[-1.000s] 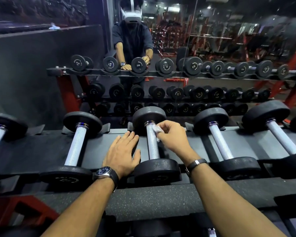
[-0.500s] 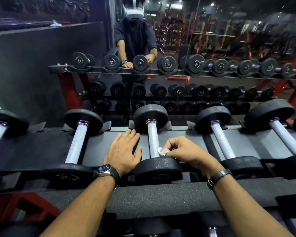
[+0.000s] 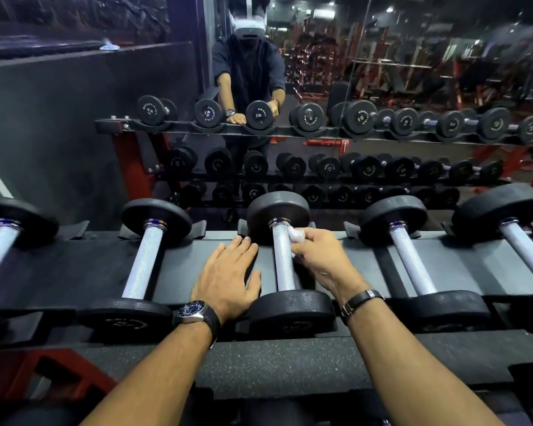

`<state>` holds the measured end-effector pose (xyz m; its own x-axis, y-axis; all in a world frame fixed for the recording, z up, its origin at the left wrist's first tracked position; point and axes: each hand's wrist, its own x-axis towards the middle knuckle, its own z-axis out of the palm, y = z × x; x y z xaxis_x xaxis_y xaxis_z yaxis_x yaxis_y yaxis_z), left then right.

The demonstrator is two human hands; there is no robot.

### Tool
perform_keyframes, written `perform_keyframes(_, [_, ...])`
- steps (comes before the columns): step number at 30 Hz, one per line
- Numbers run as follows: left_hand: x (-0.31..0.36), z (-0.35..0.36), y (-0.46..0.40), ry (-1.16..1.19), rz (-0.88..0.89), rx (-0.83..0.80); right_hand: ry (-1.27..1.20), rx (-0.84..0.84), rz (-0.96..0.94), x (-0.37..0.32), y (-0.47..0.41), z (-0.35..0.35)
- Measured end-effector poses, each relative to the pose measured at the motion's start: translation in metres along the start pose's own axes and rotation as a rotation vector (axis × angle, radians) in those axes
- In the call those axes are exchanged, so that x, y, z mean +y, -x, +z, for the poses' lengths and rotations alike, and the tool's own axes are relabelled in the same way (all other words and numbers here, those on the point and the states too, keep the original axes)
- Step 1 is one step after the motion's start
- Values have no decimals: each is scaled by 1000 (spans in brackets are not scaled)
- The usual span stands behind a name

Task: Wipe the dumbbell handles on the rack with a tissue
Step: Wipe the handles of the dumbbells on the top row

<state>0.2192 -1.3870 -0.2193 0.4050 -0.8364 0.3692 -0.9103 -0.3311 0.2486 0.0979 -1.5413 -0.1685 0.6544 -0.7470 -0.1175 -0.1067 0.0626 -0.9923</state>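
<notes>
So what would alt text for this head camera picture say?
A person's right hand presses a white tissue against the far end of a dumbbell handle on a gym rack, while the left hand rests flat beside it. A mirror behind shows more dumbbells.

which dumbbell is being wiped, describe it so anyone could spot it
On the rack's top shelf, facing the mirror, find the middle dumbbell. Only its handle has the right hand pressing a white tissue against it, with the left hand flat alongside.
</notes>
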Motion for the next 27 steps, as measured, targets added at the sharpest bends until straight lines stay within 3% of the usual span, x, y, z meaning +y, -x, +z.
perform_keyframes(7, [2,-2,1,-3,8,3,-12,-325,152,4,3,-25])
perform_keyframes(14, [2,-2,1,-16,13,19,-107,-174,163,-2,-7,-6])
perform_keyframes(22, [2,-2,1,-25,14,14,5,-348,232,3,-3,-22])
perform_keyframes(27, [2,-2,1,-18,13,14,-68,-278,184,0,-9,-20])
